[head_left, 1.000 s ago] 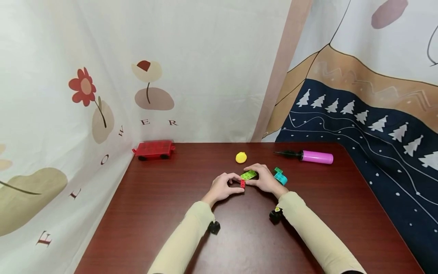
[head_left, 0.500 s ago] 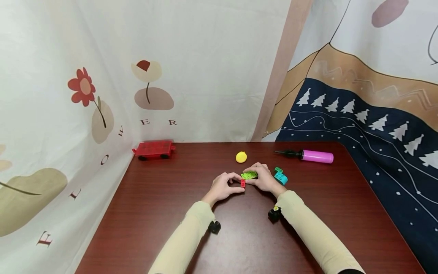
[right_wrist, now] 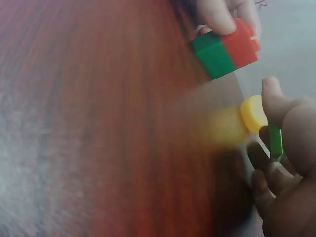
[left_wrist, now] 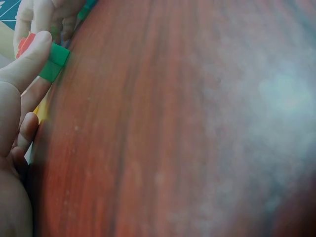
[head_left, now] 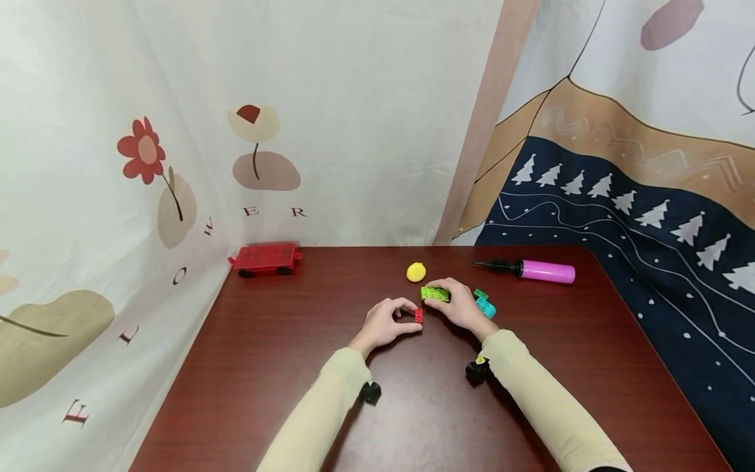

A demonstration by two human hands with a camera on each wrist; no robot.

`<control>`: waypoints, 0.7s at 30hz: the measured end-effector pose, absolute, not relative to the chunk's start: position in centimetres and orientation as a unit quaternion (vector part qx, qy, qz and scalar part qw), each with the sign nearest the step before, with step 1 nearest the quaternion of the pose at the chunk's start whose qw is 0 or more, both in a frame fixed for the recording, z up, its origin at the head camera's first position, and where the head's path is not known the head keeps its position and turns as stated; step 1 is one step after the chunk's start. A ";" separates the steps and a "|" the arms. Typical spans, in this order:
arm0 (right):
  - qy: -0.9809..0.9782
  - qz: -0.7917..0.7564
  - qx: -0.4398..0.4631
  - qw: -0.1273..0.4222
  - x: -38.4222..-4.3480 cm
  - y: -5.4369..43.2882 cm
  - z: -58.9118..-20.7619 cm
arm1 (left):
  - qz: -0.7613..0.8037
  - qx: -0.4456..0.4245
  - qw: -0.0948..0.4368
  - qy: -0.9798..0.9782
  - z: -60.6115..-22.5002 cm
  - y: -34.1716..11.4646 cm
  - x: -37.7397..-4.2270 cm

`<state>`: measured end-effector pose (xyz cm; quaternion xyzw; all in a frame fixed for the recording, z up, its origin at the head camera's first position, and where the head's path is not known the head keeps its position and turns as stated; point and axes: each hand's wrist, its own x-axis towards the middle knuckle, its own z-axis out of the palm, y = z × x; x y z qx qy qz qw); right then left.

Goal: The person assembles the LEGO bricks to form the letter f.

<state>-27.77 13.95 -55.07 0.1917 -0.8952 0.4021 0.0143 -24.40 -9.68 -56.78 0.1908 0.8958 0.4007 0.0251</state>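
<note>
My left hand (head_left: pixel 382 326) pinches a red toy brick (head_left: pixel 419 316) between thumb and fingers. In the right wrist view this red brick (right_wrist: pixel 241 45) sits joined to a dark green brick (right_wrist: pixel 213 58). To its right, my right hand (head_left: pixel 461 305) holds a light green studded brick (head_left: pixel 435 294), thumb on the near side and fingers on the far side. The two held pieces are apart. Only an edge of the light green brick (right_wrist: pixel 276 142) shows in the right wrist view, mostly hidden by the thumb. A teal brick (head_left: pixel 486 307) lies just right of my right hand.
A small green piece (head_left: pixel 480 294) is beside the teal brick. Behind the hands sits a yellow lemon-like toy (head_left: pixel 415 272). A purple hand pump (head_left: pixel 547 271) lies back right, and a red wheeled toy cart (head_left: pixel 267 257) stands back left on the brown table (head_left: pixel 295 328).
My right hand has shifted slightly back and right with the light green brick, which has turned and moved away from the red one. The left hand has stayed in place.
</note>
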 end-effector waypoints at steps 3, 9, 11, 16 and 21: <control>-0.884 0.426 0.191 0.013 -27.6 14.1 -54.6 | 0.402 0.186 0.025 0.896 -56.7 -9.7 -24.3; -0.872 0.443 0.206 0.004 -26.8 14.0 -53.4 | 0.397 0.189 0.016 0.898 -56.8 -9.6 -24.5; -0.869 0.445 0.215 0.000 -26.5 13.8 -53.1 | 0.396 0.190 0.015 0.898 -56.8 -9.6 -24.6; -0.863 0.446 0.237 -0.014 -26.0 13.5 -52.9 | 0.392 0.189 0.013 0.900 -56.9 -9.6 -24.6; -0.857 0.441 0.265 -0.030 -25.5 13.5 -52.9 | 0.385 0.185 0.013 0.904 -56.9 -9.7 -24.5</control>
